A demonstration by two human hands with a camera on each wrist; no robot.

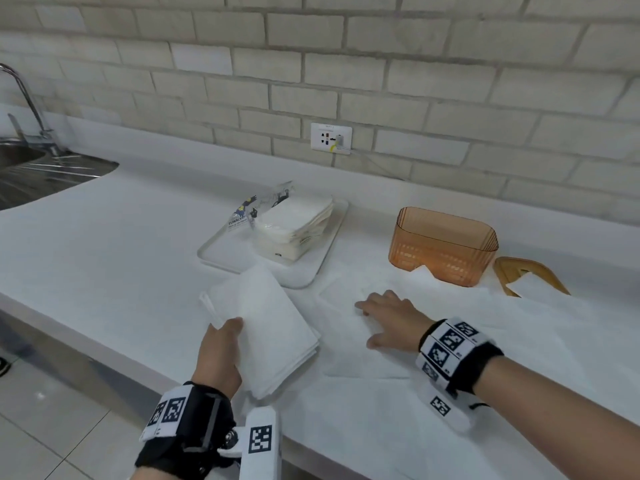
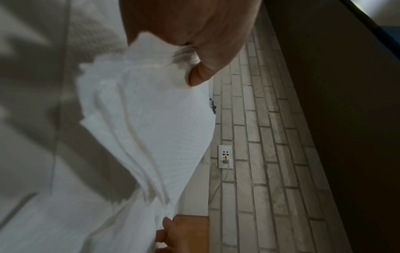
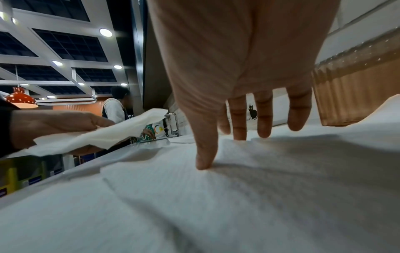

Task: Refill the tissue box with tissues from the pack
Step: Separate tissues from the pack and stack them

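Observation:
My left hand point(image 1: 221, 344) holds a folded stack of white tissues point(image 1: 270, 327) lifted over the counter's front edge, thumb on top; the same stack point(image 2: 147, 119) fills the left wrist view. My right hand point(image 1: 384, 320) lies flat, fingers spread, on loose unfolded tissues point(image 1: 381, 362) spread over the counter; its fingertips point(image 3: 204, 162) press the tissues point(image 3: 238, 196). The amber ribbed tissue box point(image 1: 443, 245) stands open at the right, its wooden slotted lid point(image 1: 526, 275) lying beside it. The opened tissue pack point(image 1: 291, 223) rests on a white tray point(image 1: 221, 258).
A steel sink point(image 1: 38, 174) with a tap is at the far left. A wall socket point(image 1: 330, 137) with a plugged cable sits on the brick wall behind the tray. The counter's front edge runs under my left wrist. A person point(image 3: 114, 106) stands in the background.

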